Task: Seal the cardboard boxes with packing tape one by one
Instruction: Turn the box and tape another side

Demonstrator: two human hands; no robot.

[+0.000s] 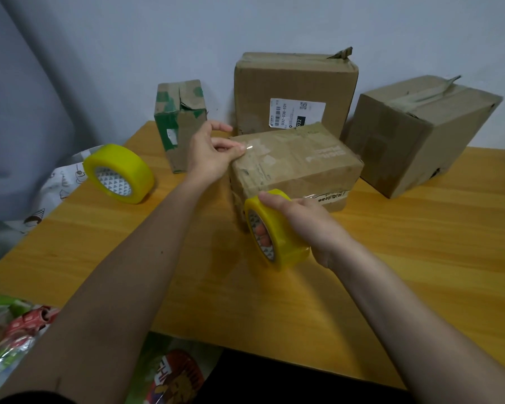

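Observation:
A low, worn cardboard box (pixel 298 164) lies in the middle of the wooden table (pixel 420 258). My left hand (pixel 210 154) presses its fingertips on the box's top left corner, where a clear strip of tape glints. My right hand (pixel 303 220) grips a yellow tape roll (pixel 274 231) against the box's front left side, fingers through the core. Three more boxes stand behind: a small green-marked one (pixel 181 123), a tall one with a white label (pixel 295 91), and a tilted one (pixel 414 135) at the right.
A second yellow tape roll (pixel 118 173) lies on its side at the table's left edge. Printed fabric (pixel 56 188) and colourful plastic packets (pixel 18 325) sit off the left and near edges. A wall rises right behind the boxes.

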